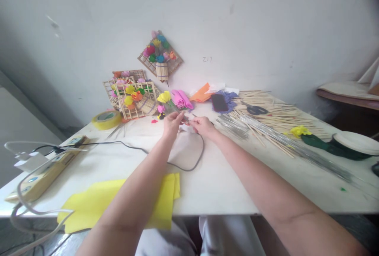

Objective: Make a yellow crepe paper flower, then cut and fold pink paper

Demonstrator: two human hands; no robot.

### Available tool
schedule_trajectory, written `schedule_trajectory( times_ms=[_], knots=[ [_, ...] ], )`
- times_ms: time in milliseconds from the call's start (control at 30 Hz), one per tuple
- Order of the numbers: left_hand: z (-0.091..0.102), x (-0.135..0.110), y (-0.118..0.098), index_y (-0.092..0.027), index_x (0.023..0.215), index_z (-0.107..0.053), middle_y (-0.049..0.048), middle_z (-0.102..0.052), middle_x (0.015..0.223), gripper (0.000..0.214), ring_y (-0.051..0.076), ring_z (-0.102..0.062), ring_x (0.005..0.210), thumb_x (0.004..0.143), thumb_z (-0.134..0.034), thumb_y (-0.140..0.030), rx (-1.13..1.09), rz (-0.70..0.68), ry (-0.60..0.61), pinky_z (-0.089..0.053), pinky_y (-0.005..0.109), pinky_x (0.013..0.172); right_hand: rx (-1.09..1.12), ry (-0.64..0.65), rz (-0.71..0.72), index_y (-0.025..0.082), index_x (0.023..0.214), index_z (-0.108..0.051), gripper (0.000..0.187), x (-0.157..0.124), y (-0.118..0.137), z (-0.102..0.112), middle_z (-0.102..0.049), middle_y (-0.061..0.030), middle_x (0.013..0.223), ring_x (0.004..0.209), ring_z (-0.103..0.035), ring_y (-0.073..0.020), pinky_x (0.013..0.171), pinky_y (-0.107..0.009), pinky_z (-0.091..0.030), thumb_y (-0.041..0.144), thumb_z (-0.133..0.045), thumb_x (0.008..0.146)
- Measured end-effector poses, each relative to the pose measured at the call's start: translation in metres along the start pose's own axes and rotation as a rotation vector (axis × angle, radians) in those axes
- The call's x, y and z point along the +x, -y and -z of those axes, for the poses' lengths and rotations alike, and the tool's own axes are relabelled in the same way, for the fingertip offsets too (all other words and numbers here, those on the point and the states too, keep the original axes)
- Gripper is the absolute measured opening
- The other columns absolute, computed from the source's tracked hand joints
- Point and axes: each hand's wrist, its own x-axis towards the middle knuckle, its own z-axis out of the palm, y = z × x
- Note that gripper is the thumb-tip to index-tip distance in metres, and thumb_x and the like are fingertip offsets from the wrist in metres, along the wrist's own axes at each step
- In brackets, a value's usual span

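Both of my hands reach to the far middle of the white table [225,181]. My left hand [172,124] and my right hand [203,125] meet with fingers pinched together on a small thin item between them, too small to name. Just beyond them lie a yellow paper flower [164,97], pink rolled paper [182,99] and a small pink flower [160,109]. A black cable [189,165] loops on the table under my wrists.
Stick frames with paper flowers [134,94] stand at the back; another frame [160,56] hangs on the wall. A tape roll [106,119], power strip [41,173], yellow sheet [97,204], phone [219,102], scissors [257,110], bamboo sticks [275,118], wires [296,145] and green tape [322,143] are spread around.
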Motion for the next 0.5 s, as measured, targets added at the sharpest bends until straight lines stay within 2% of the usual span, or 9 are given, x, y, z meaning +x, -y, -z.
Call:
schedule_trajectory(
  times_ms=[167, 300, 367, 500],
  knots=[
    [0.014, 0.01, 0.013, -0.012, 0.06, -0.056, 0.0044, -0.062, 0.061, 0.034, 0.008, -0.054, 0.051, 0.065, -0.061, -0.045, 0.033, 0.07, -0.041, -0.042, 0.019, 0.048, -0.149, -0.133, -0.015, 0.015, 0.065, -0.064, 0.023, 0.003, -0.007, 0.004, -0.053, 0.003, 0.046, 0.049, -0.051, -0.0103, 0.052, -0.02, -0.038, 0.03, -0.05, 0.074],
    [0.023, 0.015, 0.02, -0.012, 0.069, -0.059, 0.0053, -0.064, 0.065, 0.03, 0.009, -0.054, 0.051, 0.065, -0.06, -0.041, 0.087, 0.159, -0.009, -0.043, 0.02, 0.048, -0.383, -0.233, -0.096, 0.018, 0.073, -0.066, 0.023, 0.001, -0.004, 0.006, -0.063, -0.0006, 0.062, 0.064, -0.057, -0.0143, 0.058, -0.023, -0.039, 0.038, -0.055, 0.072],
    [0.027, 0.017, 0.022, -0.012, 0.074, -0.059, 0.0053, -0.065, 0.065, 0.03, 0.009, -0.054, 0.051, 0.065, -0.059, -0.041, 0.109, 0.164, -0.007, -0.044, 0.02, 0.048, -0.498, -0.217, -0.065, 0.02, 0.077, -0.066, 0.026, -0.002, -0.001, 0.005, -0.065, -0.0022, 0.076, 0.073, -0.058, -0.0153, 0.062, -0.024, -0.039, 0.043, -0.053, 0.073],
    [0.038, 0.023, 0.025, -0.013, 0.062, -0.058, 0.0044, -0.063, 0.058, 0.03, 0.009, -0.051, 0.046, 0.065, -0.058, -0.043, 0.222, 0.134, -0.003, -0.042, 0.021, 0.048, -0.716, -0.074, 0.064, 0.019, 0.095, -0.063, 0.036, -0.008, -0.002, -0.004, -0.06, -0.0085, 0.101, 0.094, -0.053, -0.0199, 0.079, -0.029, -0.038, 0.048, -0.049, 0.077]
  ],
)
